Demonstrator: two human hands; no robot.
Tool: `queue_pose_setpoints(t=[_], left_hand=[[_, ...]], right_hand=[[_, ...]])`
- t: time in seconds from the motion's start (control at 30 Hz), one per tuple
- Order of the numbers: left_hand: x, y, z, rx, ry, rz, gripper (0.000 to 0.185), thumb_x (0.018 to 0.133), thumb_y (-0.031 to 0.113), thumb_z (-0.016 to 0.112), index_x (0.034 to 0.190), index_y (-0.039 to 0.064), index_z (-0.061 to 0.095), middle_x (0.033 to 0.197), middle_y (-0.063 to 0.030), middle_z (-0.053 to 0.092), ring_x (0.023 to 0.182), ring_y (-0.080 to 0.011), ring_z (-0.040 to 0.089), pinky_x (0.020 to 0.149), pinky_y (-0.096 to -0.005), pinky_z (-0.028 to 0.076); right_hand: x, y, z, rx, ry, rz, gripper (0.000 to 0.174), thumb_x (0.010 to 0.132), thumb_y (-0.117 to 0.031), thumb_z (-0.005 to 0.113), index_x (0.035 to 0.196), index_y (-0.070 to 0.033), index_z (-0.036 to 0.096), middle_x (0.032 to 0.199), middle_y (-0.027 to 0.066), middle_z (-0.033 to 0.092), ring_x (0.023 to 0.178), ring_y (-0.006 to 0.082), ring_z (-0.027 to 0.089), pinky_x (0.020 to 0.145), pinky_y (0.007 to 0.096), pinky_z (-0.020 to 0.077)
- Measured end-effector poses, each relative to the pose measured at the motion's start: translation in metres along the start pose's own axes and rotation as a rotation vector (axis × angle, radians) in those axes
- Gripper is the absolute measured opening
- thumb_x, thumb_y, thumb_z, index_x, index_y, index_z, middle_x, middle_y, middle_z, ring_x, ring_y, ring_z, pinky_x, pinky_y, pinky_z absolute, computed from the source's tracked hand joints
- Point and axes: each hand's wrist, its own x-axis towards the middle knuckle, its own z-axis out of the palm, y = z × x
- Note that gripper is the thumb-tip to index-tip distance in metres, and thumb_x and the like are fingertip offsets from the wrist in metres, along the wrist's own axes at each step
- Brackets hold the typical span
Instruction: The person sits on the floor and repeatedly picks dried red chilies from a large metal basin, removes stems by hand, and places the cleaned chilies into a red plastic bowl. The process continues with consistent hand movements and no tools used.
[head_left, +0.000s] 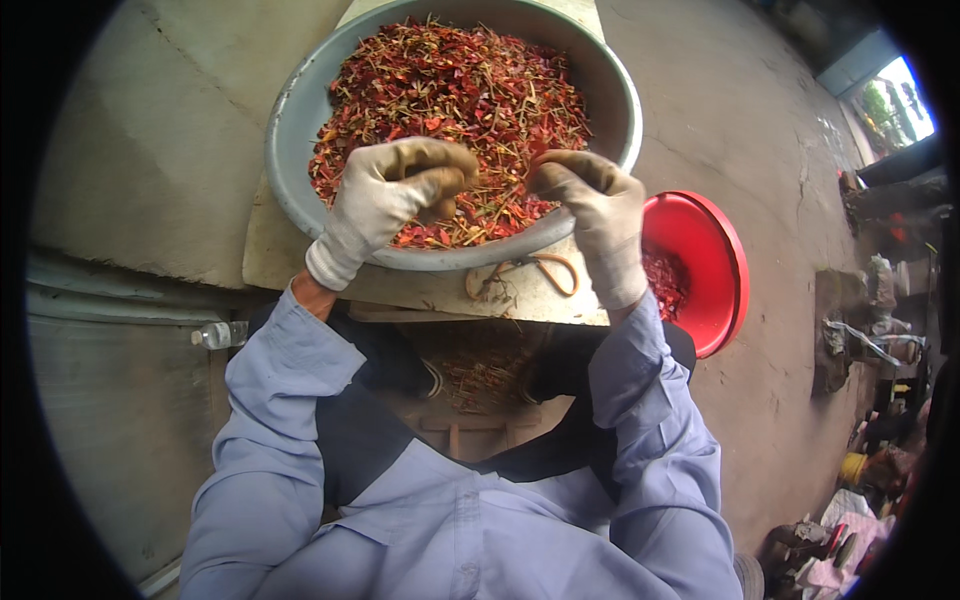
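Both my hands wear white knit gloves with brown-stained fingers. My left hand (405, 184) is over the near left part of a large grey basin (291, 161), its fingers curled toward the thumb; whether anything is between them is hidden. At the basin's near right rim, my right hand (596, 199) pinches what looks like a piece of dried red chili (540, 152) between thumb and fingers. A heap of broken dried red chilies (457, 90), mixed with straw-coloured stems, fills much of the basin. Scissors (556, 274) with orange-brown loop handles lie just below the basin's near rim.
The basin stands on a pale board (405, 300). To its right sits a red plastic bucket (709, 262) with dark red chili pieces (666, 281) inside. Stems and chili scraps (480, 382) litter the floor between my feet. At left lies a clear plastic bottle (221, 335); clutter (862, 480) lines the right side.
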Motion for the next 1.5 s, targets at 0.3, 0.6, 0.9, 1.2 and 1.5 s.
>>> queue_pose_setpoints(t=[0.3, 0.6, 0.9, 1.2, 1.5], left_hand=[[-0.018, -0.009, 0.032, 0.375, -0.582, 0.152, 0.019, 0.091, 0.001, 0.077, 0.11, 0.0, 0.078, 0.098, -0.0093, 0.078, 0.09, -0.0149, 0.072, 0.082, -0.0298, 0.057], [-0.022, -0.031, 0.047, 0.361, -0.736, 0.149, 0.019, 0.09, 0.005, 0.078, 0.109, 0.002, 0.078, 0.1, -0.0108, 0.078, 0.093, -0.0228, 0.075, 0.084, -0.0347, 0.059], [-0.023, -0.043, 0.051, 0.574, -0.765, 0.175, 0.018, 0.091, 0.01, 0.077, 0.108, 0.004, 0.077, 0.096, -0.0116, 0.077, 0.089, -0.0261, 0.075, 0.082, -0.0362, 0.058], [-0.025, -0.049, 0.059, 0.718, -0.855, 0.103, 0.017, 0.092, 0.016, 0.074, 0.105, 0.006, 0.076, 0.093, -0.012, 0.076, 0.088, -0.0302, 0.074, 0.08, -0.0383, 0.057], [-0.037, -0.065, 0.065, 0.926, -0.924, 0.114, 0.018, 0.095, 0.019, 0.067, 0.109, 0.012, 0.075, 0.098, -0.0127, 0.076, 0.092, -0.0344, 0.074, 0.082, -0.0443, 0.057]], right_hand=[[-0.011, 0.005, -0.143, -0.527, 0.302, -0.05, 0.014, 0.096, -0.003, 0.072, 0.106, 0.006, 0.077, 0.091, 0.0072, 0.078, 0.08, 0.0121, 0.071, 0.075, 0.0259, 0.0561], [-0.026, 0.026, -0.24, -0.899, 0.258, 0.181, 0.027, 0.091, 0.006, 0.057, 0.106, 0.004, 0.079, 0.088, 0.0081, 0.077, 0.078, 0.0134, 0.072, 0.073, 0.028, 0.059], [-0.035, 0.03, -0.262, -0.926, 0.337, 0.288, 0.016, 0.096, -0.007, 0.068, 0.102, 0.001, 0.081, 0.078, 0.0076, 0.076, 0.066, 0.0124, 0.069, 0.063, 0.0281, 0.0563], [-0.033, 0.035, -0.274, -1.094, 0.455, 0.333, 0.023, 0.095, -0.025, 0.075, 0.097, -0.003, 0.082, 0.067, 0.0078, 0.073, 0.058, 0.0131, 0.068, 0.063, 0.0327, 0.056], [-0.031, 0.028, -0.277, -1.126, 0.399, 0.279, 0.024, 0.093, -0.014, 0.064, 0.105, -0.004, 0.082, 0.09, 0.0155, 0.08, 0.08, 0.0216, 0.078, 0.081, 0.034, 0.0608]])
